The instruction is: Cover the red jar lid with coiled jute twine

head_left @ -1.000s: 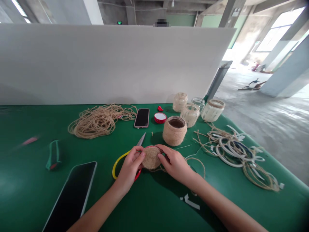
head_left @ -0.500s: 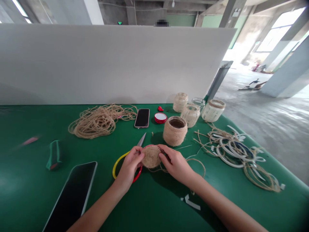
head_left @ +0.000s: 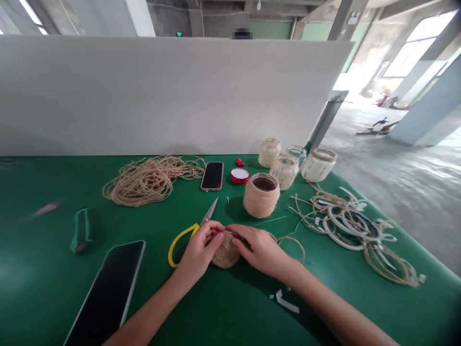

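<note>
**Left hand** (head_left: 200, 250): fingers closed, thumb and fingertips pinching a thin **strand of jute twine** (head_left: 227, 231) at the upper edge of the disc.

**Right hand** (head_left: 261, 250): fingers curved and partly closed, tips against the same upper edge, just beside the left fingertips; firmness of hold impossible to tell.

**Twine-wrapped disc** (head_left: 225, 254): round, coiled, partly hidden, held just above the table between both hands.

**Yellow-handled scissors** (head_left: 179, 246): lying under and beside the left hand, blades closed, tip pointing away.

**Twine-wrapped jar** (head_left: 261, 195): upright, open, just beyond the hands.

**Green table mat** (head_left: 43, 274): bearing a **loose heap of jute twine** (head_left: 144, 185), a **smartphone** (head_left: 212, 176), a **red-rimmed jar lid** (head_left: 239, 176), **three part-wrapped glass jars** (head_left: 284, 173), a **bare glass jar** (head_left: 297, 154), **white strips tangled with twine** (head_left: 345, 226), a **dark tablet** (head_left: 106, 293) and a **green pouch** (head_left: 81, 230).

**White partition** (head_left: 151, 96): upright behind the table.
</note>
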`<state>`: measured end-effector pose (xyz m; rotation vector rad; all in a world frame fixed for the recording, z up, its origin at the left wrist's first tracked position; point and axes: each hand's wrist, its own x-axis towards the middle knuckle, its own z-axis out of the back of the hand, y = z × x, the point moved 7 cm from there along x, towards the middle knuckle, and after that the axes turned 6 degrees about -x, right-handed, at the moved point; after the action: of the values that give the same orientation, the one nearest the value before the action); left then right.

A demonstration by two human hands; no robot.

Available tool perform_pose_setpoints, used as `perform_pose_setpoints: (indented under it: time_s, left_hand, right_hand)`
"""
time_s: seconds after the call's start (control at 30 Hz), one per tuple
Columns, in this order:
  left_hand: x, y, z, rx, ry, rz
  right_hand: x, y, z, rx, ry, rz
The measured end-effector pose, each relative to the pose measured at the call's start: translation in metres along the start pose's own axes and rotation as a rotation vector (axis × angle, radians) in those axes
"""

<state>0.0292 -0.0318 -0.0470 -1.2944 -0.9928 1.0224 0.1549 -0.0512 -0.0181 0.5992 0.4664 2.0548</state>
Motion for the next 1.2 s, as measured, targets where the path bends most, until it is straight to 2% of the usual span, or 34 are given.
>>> perform_pose_setpoints:
  time_s: [0.2,0.47,0.67,1.0,1.2]
  left_hand:
    - [0.0,0.0,0.004,0.011,-0.06,-0.023]
    - [0.0,-0.001,0.011,-0.024,-0.148,0.017]
    - [-0.001,0.0,0.017,-0.156,-0.241,0.049]
    - [0.0,0.01,0.014,-0.426,-0.212,0.078]
    - [-0.001,0.01,0.015,-0.357,-0.185,0.104]
  right_hand:
    - [-0.001,-0.006,0.003,-0.033,-0.071,-0.038]
    - [0.001,-0.006,0.003,-0.026,-0.058,-0.027]
    - [0.0,-0.007,0.001,-0.004,-0.036,-0.064]
    - [0.0,-0.01,-0.005,0.081,-0.02,-0.119]
    - [0.001,-0.013,0.003,0.139,-0.129,-0.097]
